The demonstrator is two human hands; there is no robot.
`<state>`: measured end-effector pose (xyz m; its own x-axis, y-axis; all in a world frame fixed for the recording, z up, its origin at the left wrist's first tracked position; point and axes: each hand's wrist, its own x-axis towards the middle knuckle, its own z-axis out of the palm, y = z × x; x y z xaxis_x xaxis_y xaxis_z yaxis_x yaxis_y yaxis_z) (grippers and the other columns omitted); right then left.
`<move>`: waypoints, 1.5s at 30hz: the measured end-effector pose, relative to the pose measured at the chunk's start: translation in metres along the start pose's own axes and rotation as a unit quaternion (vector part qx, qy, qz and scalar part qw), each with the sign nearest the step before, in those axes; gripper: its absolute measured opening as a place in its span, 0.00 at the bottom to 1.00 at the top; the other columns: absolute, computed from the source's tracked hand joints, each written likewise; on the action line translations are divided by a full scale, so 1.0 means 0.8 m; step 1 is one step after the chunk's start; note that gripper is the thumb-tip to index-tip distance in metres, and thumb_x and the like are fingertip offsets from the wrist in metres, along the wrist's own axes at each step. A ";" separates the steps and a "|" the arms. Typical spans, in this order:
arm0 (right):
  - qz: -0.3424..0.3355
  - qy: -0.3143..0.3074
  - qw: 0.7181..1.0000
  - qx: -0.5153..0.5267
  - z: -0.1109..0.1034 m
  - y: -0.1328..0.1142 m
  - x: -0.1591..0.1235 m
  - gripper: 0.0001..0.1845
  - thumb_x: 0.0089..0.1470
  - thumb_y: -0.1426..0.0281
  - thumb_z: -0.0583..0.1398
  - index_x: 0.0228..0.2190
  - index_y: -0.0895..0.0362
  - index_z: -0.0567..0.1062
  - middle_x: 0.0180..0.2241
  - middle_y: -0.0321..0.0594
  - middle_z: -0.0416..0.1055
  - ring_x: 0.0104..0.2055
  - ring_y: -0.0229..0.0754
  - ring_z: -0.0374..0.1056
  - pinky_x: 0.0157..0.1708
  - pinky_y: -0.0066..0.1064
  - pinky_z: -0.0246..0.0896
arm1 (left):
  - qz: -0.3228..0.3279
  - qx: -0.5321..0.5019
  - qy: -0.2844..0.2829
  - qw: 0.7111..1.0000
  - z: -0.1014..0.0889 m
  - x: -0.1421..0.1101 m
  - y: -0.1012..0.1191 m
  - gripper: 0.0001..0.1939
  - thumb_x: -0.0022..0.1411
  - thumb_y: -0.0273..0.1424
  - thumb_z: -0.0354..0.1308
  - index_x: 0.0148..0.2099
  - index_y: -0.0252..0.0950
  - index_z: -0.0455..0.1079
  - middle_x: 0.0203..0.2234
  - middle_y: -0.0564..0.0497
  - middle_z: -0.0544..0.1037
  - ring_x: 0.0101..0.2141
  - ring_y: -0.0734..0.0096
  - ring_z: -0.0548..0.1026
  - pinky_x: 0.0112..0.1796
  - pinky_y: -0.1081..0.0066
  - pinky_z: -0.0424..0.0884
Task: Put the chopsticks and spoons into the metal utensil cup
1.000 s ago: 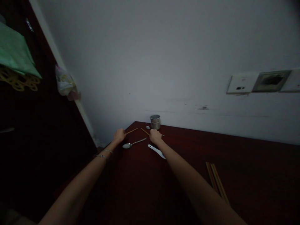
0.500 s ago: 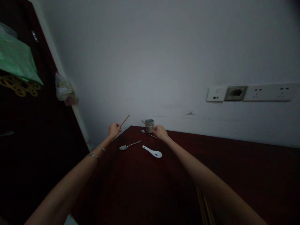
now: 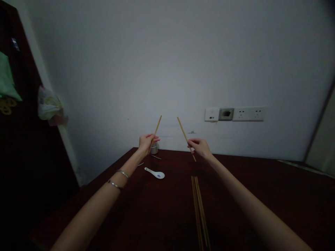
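Note:
My left hand (image 3: 147, 142) pinches a wooden chopstick (image 3: 158, 124), which slants up to the right in front of the wall. Another chopstick (image 3: 183, 130) is gripped near its middle by my right hand (image 3: 199, 146), its upper end leaning left. Partly hidden behind my left hand is a grey metal cup (image 3: 154, 149) at the table's back. A white spoon (image 3: 158, 175) with a blue mark lies below my hands. Several more chopsticks (image 3: 198, 209) lie side by side near the front. Parts of metal spoons (image 3: 156, 157) show beside my left hand and wrist.
The dark red table (image 3: 167, 209) runs along a white wall with socket plates (image 3: 248, 114). A plastic bag (image 3: 49, 104) hangs by the dark door (image 3: 31, 146) at left, where green cloth (image 3: 7, 76) also hangs.
The view has turned to the right. Both hands have come away from the cup's sides, each still with its chopstick, now held more upright. The chopsticks on the table show more fully.

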<state>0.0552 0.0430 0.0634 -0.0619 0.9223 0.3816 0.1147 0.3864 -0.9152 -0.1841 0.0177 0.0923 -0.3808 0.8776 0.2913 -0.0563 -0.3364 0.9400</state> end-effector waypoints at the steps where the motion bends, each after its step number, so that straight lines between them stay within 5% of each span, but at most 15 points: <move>1: 0.012 0.006 1.000 0.027 -0.010 0.002 -0.006 0.08 0.44 0.70 0.58 0.26 0.63 0.72 0.22 0.41 0.71 0.24 0.38 0.68 0.12 0.20 0.58 | -0.023 -0.041 -0.013 0.999 0.016 -0.008 -0.003 0.04 0.54 0.25 0.55 0.31 0.27 0.67 0.27 0.43 0.76 0.26 0.73 0.75 0.35 0.71 0.71; 7: 0.073 0.029 0.989 0.128 -0.048 0.015 -0.044 0.09 0.43 0.70 0.60 0.29 0.62 0.71 0.21 0.40 0.71 0.24 0.37 0.70 0.14 0.19 0.59 | -0.192 -0.255 -0.069 0.945 0.092 -0.052 -0.038 0.05 0.56 0.22 0.53 0.29 0.29 0.68 0.25 0.46 0.76 0.28 0.75 0.75 0.38 0.73 0.71; 14: 0.138 0.029 0.965 0.219 -0.065 0.032 -0.069 0.08 0.41 0.70 0.62 0.27 0.62 0.73 0.26 0.43 0.73 0.26 0.35 0.69 0.16 0.19 0.60 | -0.204 -0.232 -0.140 0.941 0.138 -0.078 -0.090 0.03 0.53 0.24 0.57 0.34 0.31 0.70 0.36 0.43 0.76 0.36 0.70 0.75 0.41 0.73 0.70; 24: 0.159 0.031 0.963 0.216 -0.064 0.085 -0.072 0.11 0.37 0.70 0.65 0.27 0.60 0.74 0.23 0.38 0.72 0.23 0.33 0.68 0.20 0.22 0.64 | -0.228 -0.165 -0.171 0.944 0.154 -0.098 -0.118 0.05 0.50 0.22 0.59 0.32 0.28 0.68 0.35 0.37 0.76 0.35 0.62 0.76 0.40 0.66 0.70; 34: 0.181 0.000 0.963 0.198 -0.050 0.087 -0.078 0.12 0.34 0.69 0.66 0.25 0.61 0.73 0.23 0.38 0.72 0.22 0.33 0.68 0.20 0.22 0.65 | -0.238 -0.176 -0.148 0.944 0.165 -0.110 -0.128 0.02 0.49 0.19 0.58 0.28 0.29 0.69 0.26 0.43 0.77 0.26 0.71 0.75 0.35 0.70 0.72; 45: 0.118 -0.009 0.983 0.140 -0.049 0.094 -0.073 0.17 0.24 0.67 0.68 0.21 0.63 0.73 0.17 0.37 0.71 0.19 0.35 0.66 0.17 0.23 0.63 | -0.220 -0.160 -0.165 0.948 0.169 -0.117 -0.130 0.05 0.46 0.20 0.60 0.29 0.28 0.69 0.27 0.42 0.77 0.26 0.72 0.75 0.30 0.74 0.70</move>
<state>0.1062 0.0185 -0.0225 -0.0847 0.9845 0.1538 -0.1496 0.1401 -0.9788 -0.0177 0.0167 -0.0089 0.0513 0.9983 -0.0272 -0.4398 0.0471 0.8969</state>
